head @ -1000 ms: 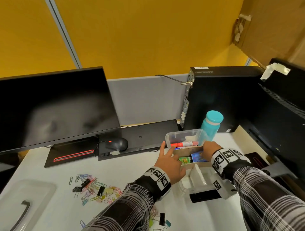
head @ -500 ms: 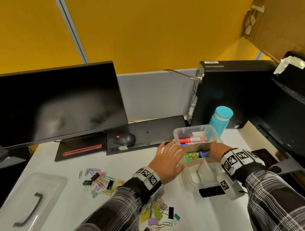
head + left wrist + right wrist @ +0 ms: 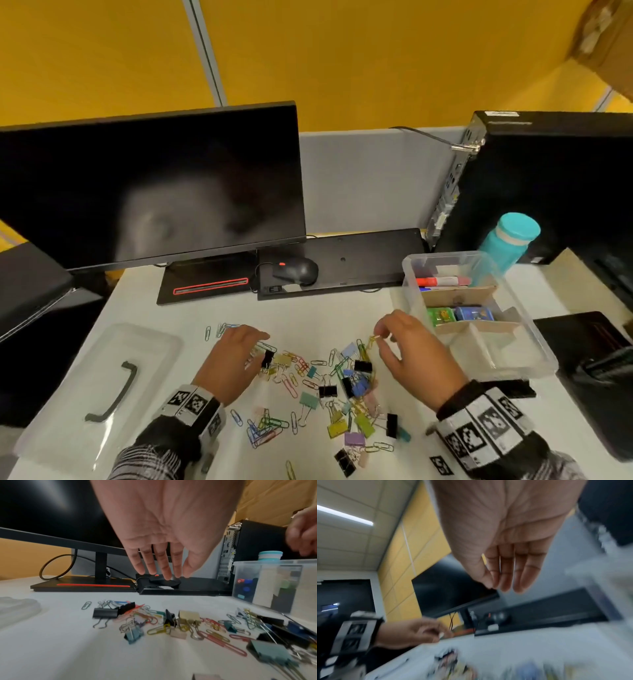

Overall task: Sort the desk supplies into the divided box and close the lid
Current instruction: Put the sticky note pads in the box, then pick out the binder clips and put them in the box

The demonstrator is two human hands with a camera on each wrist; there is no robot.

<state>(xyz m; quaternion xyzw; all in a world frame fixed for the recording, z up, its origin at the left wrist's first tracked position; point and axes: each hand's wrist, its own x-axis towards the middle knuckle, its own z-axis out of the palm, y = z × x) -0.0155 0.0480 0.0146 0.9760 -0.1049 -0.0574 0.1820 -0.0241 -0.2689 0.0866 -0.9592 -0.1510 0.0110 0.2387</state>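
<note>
The clear divided box [image 3: 507, 353] stands open at the right, with markers [image 3: 442, 281] in its far section and a green [image 3: 442, 315] and a blue small pack [image 3: 474, 313] behind a cardboard divider. Several coloured paper clips and binder clips [image 3: 329, 377] lie scattered on the white desk in front of me. My left hand [image 3: 255, 342] hovers over the pile's left end, fingers straight and empty [image 3: 161, 573]. My right hand [image 3: 380, 342] reaches at the pile's right end beside a yellow clip; its wrist view is blurred and shows straight fingers [image 3: 503, 584] holding nothing. The clear lid [image 3: 68, 394] with a black handle lies at the left.
A dark monitor [image 3: 154, 192] stands at the back, with a mouse [image 3: 296, 270] and a black keyboard [image 3: 342, 260] behind the clips. A PC tower [image 3: 548, 185] and a teal bottle [image 3: 510, 240] stand behind the box. Black items [image 3: 589, 342] lie at the right edge.
Both hands have left the box and come back toward me to the clip pile, the left to its left end. The head view has tilted down.
</note>
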